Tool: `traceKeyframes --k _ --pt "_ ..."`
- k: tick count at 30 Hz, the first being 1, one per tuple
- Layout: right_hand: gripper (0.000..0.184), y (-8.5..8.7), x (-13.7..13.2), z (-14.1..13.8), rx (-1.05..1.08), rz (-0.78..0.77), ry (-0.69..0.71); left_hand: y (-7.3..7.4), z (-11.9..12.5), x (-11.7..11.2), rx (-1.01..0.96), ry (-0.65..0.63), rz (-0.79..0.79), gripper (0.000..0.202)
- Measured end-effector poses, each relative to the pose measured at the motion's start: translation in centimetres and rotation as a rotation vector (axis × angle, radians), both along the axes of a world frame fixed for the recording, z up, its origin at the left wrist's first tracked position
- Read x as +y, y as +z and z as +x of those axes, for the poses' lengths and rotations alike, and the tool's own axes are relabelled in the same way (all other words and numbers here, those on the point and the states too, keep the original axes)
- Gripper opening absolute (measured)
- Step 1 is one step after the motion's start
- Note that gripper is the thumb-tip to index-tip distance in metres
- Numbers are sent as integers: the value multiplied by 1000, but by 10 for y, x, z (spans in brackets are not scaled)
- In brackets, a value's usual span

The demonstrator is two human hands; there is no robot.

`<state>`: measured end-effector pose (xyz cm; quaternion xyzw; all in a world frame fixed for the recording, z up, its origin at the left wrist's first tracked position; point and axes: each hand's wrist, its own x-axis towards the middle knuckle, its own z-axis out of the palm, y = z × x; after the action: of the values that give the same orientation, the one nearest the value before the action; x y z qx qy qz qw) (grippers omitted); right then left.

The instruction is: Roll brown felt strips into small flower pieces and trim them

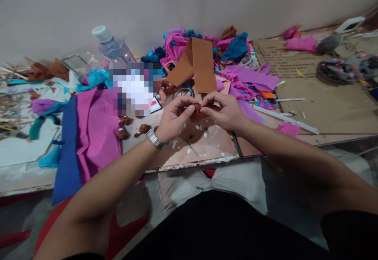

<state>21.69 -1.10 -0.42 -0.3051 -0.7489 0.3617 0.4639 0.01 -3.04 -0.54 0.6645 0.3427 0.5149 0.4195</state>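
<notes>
My left hand (173, 119) and my right hand (222, 109) meet over a work board (206, 145), both pinching a small crumpled piece of brown crepe paper (197, 106) between thumbs and fingertips. My left wrist carries a metal watch (155, 138). A long brown paper strip (197, 63) rises just behind the hands. Several small twisted brown paper pieces (130, 128) lie on the board to the left of my left hand.
Magenta paper sheets (96, 130) and a blue sheet (67, 153) lie at left. A plastic water bottle (113, 47) stands at the back. Piled pink and blue scraps (233, 47), a tape roll (183, 92) and a dark garland (345, 69) are on cardboard (325, 106) at right.
</notes>
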Motion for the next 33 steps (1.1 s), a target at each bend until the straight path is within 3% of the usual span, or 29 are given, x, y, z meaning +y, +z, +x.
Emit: traceKeyframes --k 5,12,25,33 --pt "30 -4 0 -1 45 -57 18 -2 0 1 -91 -34 -75 33" --pt "32 -1 -1 -2 15 21 35 -3 1 1 -77 -57 -90 34" --pt "42 -3 0 -2 -19 -1 -5 -1 -1 2 -1 -78 -129 42" --pt "45 -4 1 -1 70 3 -5 -1 -2 4 -42 -52 -112 34"
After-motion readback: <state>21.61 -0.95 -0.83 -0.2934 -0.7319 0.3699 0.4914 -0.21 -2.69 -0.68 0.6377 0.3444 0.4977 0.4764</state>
